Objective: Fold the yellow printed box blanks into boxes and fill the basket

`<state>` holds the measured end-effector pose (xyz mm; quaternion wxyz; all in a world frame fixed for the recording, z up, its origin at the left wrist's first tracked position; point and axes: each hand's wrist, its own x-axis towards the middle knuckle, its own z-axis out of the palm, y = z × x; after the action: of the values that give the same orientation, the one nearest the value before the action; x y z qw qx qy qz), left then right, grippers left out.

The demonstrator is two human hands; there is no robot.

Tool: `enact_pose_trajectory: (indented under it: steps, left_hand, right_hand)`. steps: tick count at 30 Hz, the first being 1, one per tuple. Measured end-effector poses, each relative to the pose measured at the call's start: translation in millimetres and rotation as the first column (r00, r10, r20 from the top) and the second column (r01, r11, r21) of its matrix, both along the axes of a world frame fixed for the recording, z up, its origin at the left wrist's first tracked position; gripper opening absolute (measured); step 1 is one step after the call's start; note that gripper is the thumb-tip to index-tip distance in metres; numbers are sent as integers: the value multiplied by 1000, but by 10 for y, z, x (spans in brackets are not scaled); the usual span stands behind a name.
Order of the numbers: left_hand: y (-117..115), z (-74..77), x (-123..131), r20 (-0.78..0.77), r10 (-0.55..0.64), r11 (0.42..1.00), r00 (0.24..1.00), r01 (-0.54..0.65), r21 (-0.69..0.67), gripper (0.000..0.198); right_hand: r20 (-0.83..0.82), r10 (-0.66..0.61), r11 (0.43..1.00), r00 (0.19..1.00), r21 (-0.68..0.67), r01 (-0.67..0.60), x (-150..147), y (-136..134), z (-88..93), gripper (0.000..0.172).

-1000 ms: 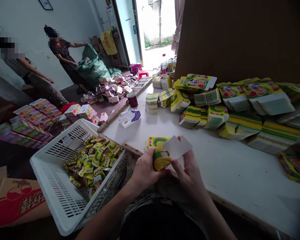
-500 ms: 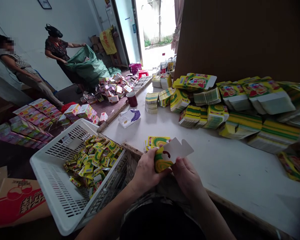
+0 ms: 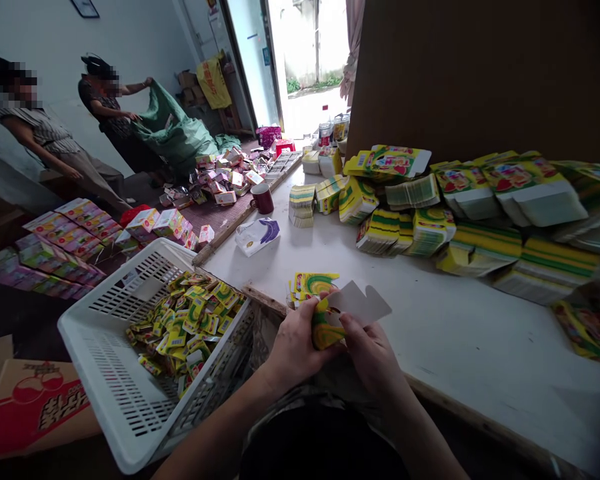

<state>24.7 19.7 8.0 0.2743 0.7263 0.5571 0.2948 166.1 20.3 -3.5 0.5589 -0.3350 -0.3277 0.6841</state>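
A small yellow-and-green carton (image 3: 326, 327) is between my two hands, with its pale inner flap (image 3: 363, 303) standing up to the right. My left hand (image 3: 296, 340) is closed around the carton's left side, thumb near the top. On the right side my right hand (image 3: 373, 350) grips it, thumb pressed by the cut-out at the base of the flap. Its other fingers are partly hidden behind the card. Just beyond my hands, several flat yellow cartons (image 3: 313, 283) lie on the white table (image 3: 420, 320).
At left stands a white basket (image 3: 93, 360) of small yellow cartons. Stacked flat cartons (image 3: 485, 247) line the table's far side, near a dark red mug (image 3: 263, 199) and a tissue pack (image 3: 257, 235). Two people stand at back left, one holding a green sack (image 3: 175, 130).
My right thumb has moved up and left onto the carton near the cut-out. The flap has tilted slightly lower to the right. The person at the back has lifted the sack's edge.
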Motion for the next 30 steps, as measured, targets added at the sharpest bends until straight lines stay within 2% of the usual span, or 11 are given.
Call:
enact_pose_trajectory:
  steps: [9,13,21,26,30]
  left_hand:
    - [-3,0,2,-15,-8,1000,1000,9,20,73]
    - [-10,-9,8,-23,-17,1000,1000,18,25,75]
    - [-28,-9,16,-70,-6,985,998,18,172,75]
    - [-19,5,8,-113,-151,965,982,171,200,72]
    - [-27,-26,19,-117,-190,961,975,209,179,76]
  right_hand:
    - [27,-108,987,994,-120,110,-33,-2,31,47]
    - [14,-116,985,993,-130,117,-41,-5,70,46]
    - [-5,-64,996,998,-57,64,-41,5,146,52]
    - [-60,114,993,992,-23,-115,18,-7,60,48]
    - [-23,172,985,985,0,-172,58,-13,12,43]
